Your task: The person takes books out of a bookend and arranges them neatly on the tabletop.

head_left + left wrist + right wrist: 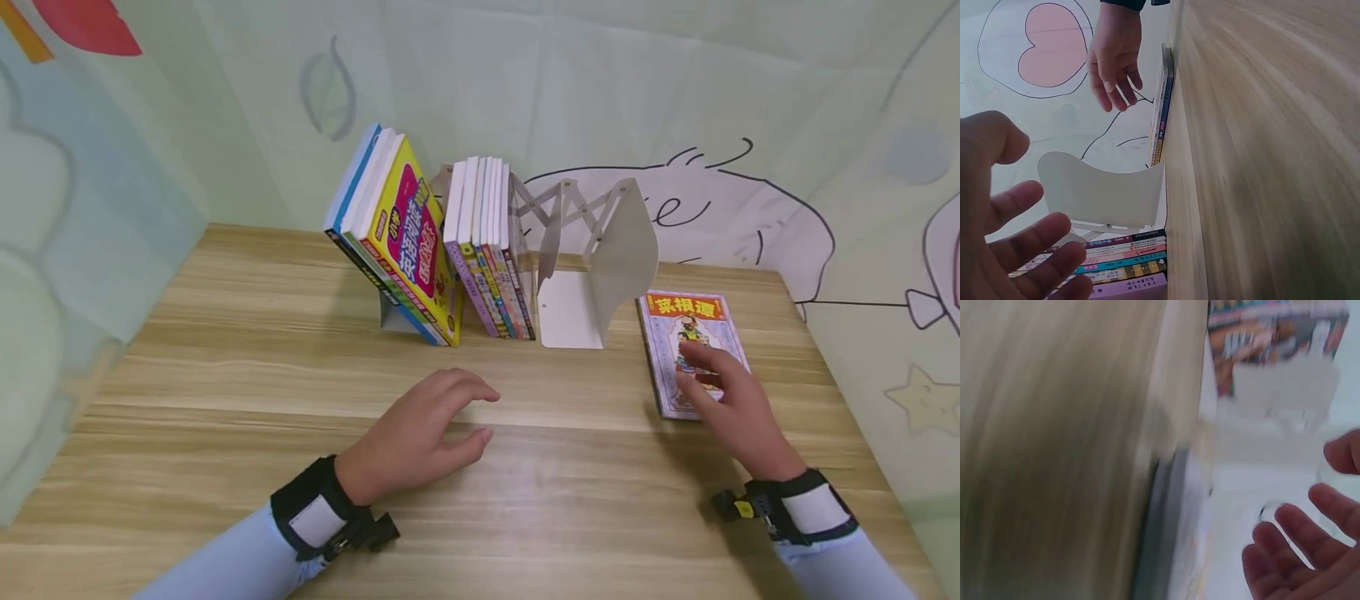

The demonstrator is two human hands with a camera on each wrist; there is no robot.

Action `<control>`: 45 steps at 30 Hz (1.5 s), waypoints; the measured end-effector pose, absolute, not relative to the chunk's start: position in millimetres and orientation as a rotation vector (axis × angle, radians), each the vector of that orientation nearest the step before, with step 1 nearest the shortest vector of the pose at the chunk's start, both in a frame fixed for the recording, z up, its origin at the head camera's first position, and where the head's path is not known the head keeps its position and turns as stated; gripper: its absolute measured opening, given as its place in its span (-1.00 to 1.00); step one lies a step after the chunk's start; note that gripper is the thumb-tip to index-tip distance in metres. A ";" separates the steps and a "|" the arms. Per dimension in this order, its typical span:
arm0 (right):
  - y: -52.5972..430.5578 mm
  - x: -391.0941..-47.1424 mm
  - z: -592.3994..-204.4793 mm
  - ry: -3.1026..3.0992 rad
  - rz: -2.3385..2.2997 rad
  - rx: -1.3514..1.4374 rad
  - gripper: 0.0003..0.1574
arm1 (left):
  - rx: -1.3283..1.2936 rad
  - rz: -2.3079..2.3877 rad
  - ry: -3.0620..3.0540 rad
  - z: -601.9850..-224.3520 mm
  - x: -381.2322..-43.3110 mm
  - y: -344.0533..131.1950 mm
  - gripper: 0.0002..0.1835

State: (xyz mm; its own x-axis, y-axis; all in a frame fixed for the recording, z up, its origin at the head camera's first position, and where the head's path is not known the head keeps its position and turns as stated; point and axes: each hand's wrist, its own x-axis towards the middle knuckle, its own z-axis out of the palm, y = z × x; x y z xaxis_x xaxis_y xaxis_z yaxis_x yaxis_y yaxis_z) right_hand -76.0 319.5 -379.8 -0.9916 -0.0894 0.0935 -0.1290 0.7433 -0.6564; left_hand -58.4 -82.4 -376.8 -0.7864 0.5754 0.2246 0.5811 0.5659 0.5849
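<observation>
My right hand (pixel 738 408) is over a flat book (pixel 684 308) with a red and yellow title band, its thumb and fingers apart and holding nothing. In the right wrist view, the stacked edges (pixel 1169 531) under that cover look like two layers, blurred. My left hand (pixel 420 437) hovers over the front of the table with thumb and fingers loosely curved around nothing. Behind it, a row of thin books (pixel 491 250) stands in a white expandable bookend (pixel 626 258). Several larger books (pixel 408 242) with a yellow front cover lean at the row's left.
The wood-grain table (pixel 225 375) reaches back to a wall covering (pixel 247 100) printed with cartoon drawings. The bookend's right section (pixel 570 308) has a white base plate between its upright panels. Both wrists wear black straps (pixel 806 508) with small cameras.
</observation>
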 end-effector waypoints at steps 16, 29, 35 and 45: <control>252.2 -47.6 -368.3 -2.840 0.950 0.732 -0.26 | -1.002 -1.087 -2.717 -378.5 -57.8 -78.1 -0.57; 234.1 -46.9 -365.2 -2.814 0.957 0.813 -0.24 | -1.016 -1.074 -2.711 -378.0 -59.1 -81.3 -0.57; 232.8 -49.4 -364.9 -2.822 0.971 0.839 -0.25 | -1.012 -1.087 -2.732 -376.7 -60.4 -79.3 -0.58; 231.3 -51.5 -363.6 -2.743 1.016 0.883 -0.24 | -1.000 -1.059 -2.747 -374.3 -63.2 -79.4 -0.59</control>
State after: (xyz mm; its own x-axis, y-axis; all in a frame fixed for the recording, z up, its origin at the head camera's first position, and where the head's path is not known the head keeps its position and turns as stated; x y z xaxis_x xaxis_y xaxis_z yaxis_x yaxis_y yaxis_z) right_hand -51.5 231.3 -363.6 -0.8296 -0.4893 0.2689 -0.5464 0.6125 -0.5712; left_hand -63.2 -79.4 -374.3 -0.7927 0.5571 0.2476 0.5792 0.5613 0.5912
